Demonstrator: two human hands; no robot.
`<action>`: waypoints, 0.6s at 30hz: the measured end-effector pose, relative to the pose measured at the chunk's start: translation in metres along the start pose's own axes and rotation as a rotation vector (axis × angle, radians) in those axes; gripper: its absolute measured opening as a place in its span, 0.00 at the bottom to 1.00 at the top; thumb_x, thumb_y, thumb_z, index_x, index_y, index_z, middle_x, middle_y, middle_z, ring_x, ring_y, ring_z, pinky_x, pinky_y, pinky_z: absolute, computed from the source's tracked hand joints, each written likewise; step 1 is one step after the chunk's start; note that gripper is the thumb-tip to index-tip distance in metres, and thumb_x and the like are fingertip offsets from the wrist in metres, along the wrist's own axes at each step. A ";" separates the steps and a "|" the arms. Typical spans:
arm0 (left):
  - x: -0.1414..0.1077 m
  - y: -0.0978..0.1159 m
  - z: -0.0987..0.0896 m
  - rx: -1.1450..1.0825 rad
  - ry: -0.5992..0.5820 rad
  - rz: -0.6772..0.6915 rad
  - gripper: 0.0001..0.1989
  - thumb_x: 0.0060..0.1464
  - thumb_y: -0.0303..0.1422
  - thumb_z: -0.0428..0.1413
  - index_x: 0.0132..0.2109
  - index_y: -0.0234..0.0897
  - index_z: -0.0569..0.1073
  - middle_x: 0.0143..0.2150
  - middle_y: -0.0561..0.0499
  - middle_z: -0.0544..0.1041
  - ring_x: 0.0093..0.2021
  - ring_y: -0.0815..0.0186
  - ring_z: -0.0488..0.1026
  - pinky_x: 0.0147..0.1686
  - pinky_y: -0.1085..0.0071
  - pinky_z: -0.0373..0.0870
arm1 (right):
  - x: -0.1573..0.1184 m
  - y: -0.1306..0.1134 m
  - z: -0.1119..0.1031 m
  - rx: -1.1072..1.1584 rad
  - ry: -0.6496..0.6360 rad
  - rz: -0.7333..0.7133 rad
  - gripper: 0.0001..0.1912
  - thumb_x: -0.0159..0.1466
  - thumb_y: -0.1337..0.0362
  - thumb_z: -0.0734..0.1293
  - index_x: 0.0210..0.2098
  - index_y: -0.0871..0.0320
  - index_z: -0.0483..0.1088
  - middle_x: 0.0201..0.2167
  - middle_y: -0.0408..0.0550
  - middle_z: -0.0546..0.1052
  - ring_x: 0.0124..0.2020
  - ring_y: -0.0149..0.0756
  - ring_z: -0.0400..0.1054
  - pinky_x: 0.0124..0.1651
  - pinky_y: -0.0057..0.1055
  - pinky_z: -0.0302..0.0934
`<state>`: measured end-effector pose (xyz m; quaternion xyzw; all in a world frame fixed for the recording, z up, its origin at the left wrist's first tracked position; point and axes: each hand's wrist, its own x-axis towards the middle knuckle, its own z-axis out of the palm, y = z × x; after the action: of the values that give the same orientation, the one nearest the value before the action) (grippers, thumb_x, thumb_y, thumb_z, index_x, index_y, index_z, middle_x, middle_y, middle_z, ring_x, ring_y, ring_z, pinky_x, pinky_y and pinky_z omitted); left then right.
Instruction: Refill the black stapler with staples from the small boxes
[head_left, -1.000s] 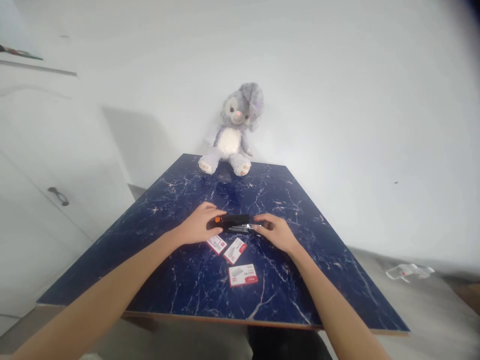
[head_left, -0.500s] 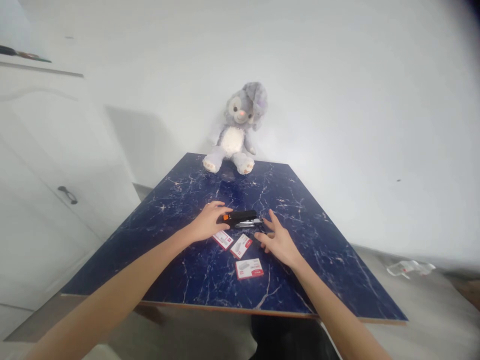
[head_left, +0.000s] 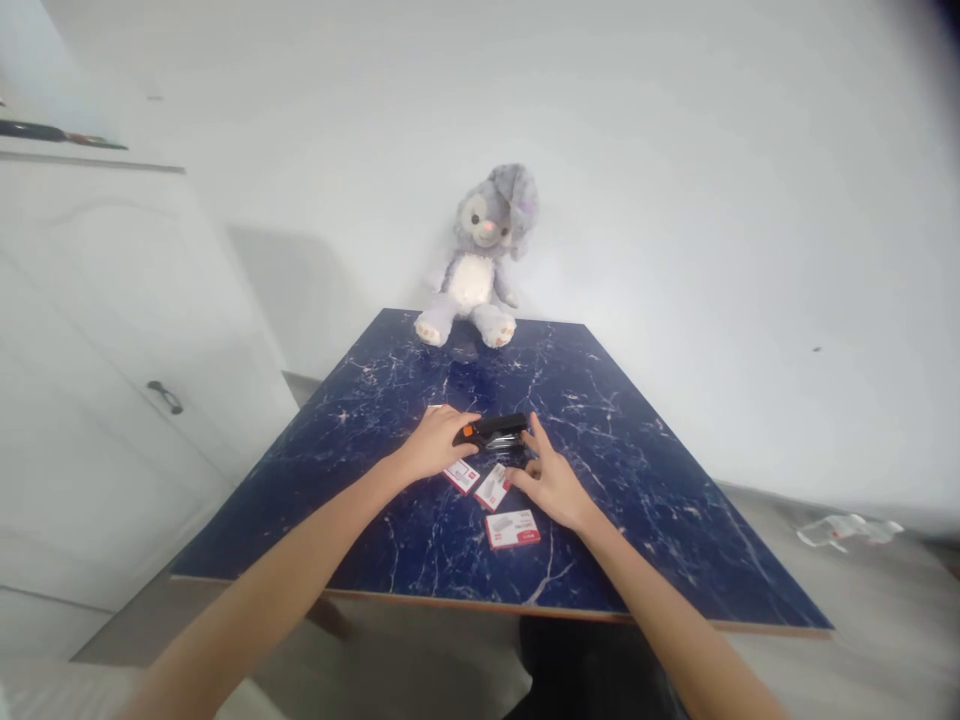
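Black stapler [head_left: 495,430] held in curled left hand [head_left: 433,445], right hand [head_left: 547,482] open just beside it, three staple boxes [head_left: 493,487] nearby, one plush rabbit [head_left: 476,270] beyond

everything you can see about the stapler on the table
The stapler is a compact desk model with a glossy black plastic-looking top, an orange tip at one end and a shiny metal lower part. It lies lengthwise across the dark blue marbled tabletop, just beyond the red-and-white boxes of staples. The left hand is at the orange end, and the right hand's fingers reach the other end, hiding part of it.
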<state>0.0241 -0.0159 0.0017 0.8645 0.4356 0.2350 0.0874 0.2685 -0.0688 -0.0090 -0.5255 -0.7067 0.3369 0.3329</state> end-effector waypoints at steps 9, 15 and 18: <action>-0.007 -0.019 -0.012 -0.048 0.022 0.089 0.22 0.57 0.41 0.58 0.58 0.42 0.73 0.52 0.44 0.76 0.56 0.54 0.67 0.59 0.54 0.61 | -0.089 -0.034 0.045 -0.358 0.335 -0.042 0.19 0.55 0.49 0.74 0.37 0.53 0.68 0.57 0.56 0.67 0.49 0.53 0.68 0.49 0.47 0.66; -0.005 -0.029 0.006 -0.049 0.053 0.024 0.17 0.58 0.40 0.58 0.53 0.44 0.77 0.50 0.45 0.76 0.58 0.53 0.66 0.61 0.51 0.58 | -0.087 -0.045 0.051 -0.314 0.277 -0.070 0.11 0.57 0.64 0.72 0.33 0.53 0.65 0.41 0.51 0.75 0.42 0.47 0.68 0.44 0.42 0.65; -0.006 -0.025 0.006 -0.037 0.064 0.055 0.17 0.58 0.39 0.58 0.53 0.43 0.77 0.48 0.46 0.77 0.57 0.54 0.66 0.60 0.52 0.58 | -0.074 -0.048 0.038 -0.202 0.349 -0.143 0.10 0.58 0.64 0.70 0.36 0.54 0.64 0.53 0.53 0.71 0.51 0.46 0.68 0.52 0.42 0.64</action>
<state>0.0064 -0.0054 -0.0142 0.8664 0.4100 0.2726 0.0829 0.2288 -0.1555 0.0012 -0.5551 -0.7039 0.1439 0.4191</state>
